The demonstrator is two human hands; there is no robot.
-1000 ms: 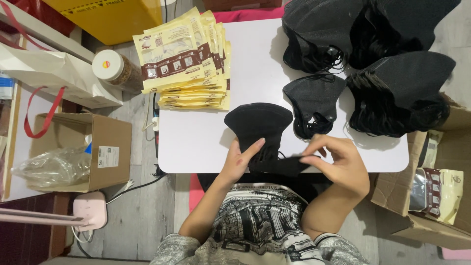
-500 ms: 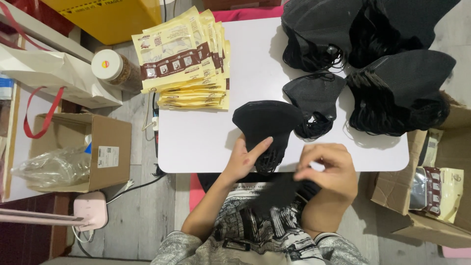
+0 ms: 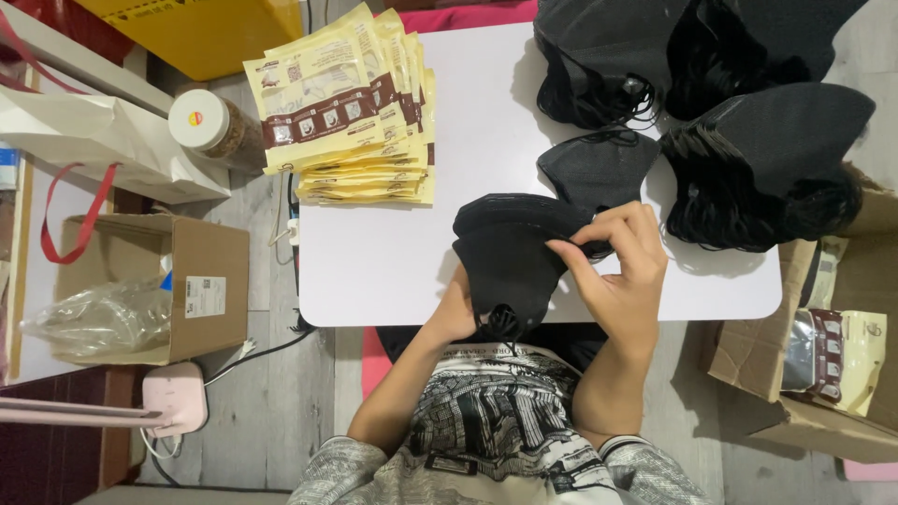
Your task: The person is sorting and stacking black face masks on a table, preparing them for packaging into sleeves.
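Over the near edge of the white tabletop (image 3: 393, 271), the left hand (image 3: 456, 313) holds a small stack of black masks (image 3: 513, 257) from beneath, its grip mostly hidden, while the right hand (image 3: 619, 271) pinches the stack's right edge, a single mask (image 3: 599, 168) lying just beyond.

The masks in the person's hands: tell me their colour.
Black, a small stack of black face masks held between left hand and right hand; the head view shows it.

One head-worn camera looks straight down from above the person — near enough that the white table (image 3: 393, 271) fills the frame's middle, the person's torso at the bottom edge, floor at left and right.
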